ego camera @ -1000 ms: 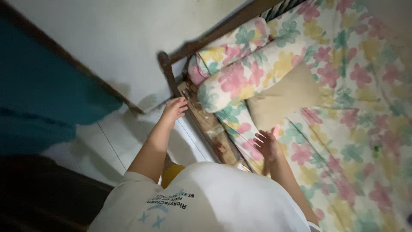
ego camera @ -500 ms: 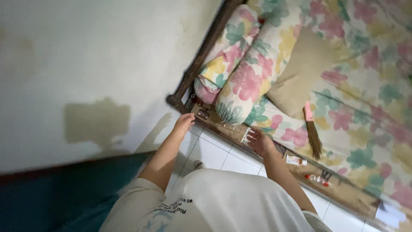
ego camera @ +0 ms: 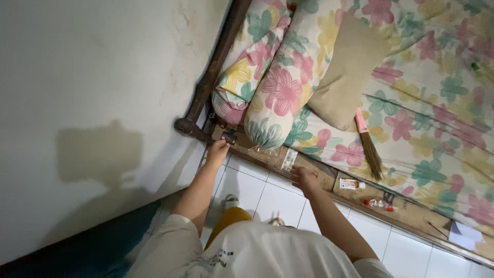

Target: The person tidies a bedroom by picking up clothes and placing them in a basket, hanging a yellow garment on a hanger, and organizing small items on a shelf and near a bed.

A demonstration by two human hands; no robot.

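Observation:
My left hand (ego camera: 216, 153) rests on the wooden bed frame (ego camera: 257, 156) near its corner, fingertips at a small dark object (ego camera: 229, 138) lying there. My right hand (ego camera: 304, 180) sits on the same wooden ledge, just below a small flat white packet (ego camera: 289, 160); its fingers look loosely bent and nothing shows in its grasp. Two floral bolster pillows (ego camera: 280, 77) and a tan pillow (ego camera: 346, 72) lie on the flower-patterned mattress (ego camera: 437, 103). A small hand broom with a pink handle (ego camera: 368, 144) lies on the sheet to the right of my right hand.
Further right on the ledge lie a small white box (ego camera: 350, 184), a little bottle with a red cap (ego camera: 380, 204) and a white paper (ego camera: 464, 235). A pale wall (ego camera: 92, 77) stands at the left. White floor tiles (ego camera: 257, 195) lie below me, dark teal cloth (ego camera: 103, 247) at bottom left.
The view has swung over the bed's corner. Both hands have come down onto the wooden bed frame; the left now reaches the small dark object.

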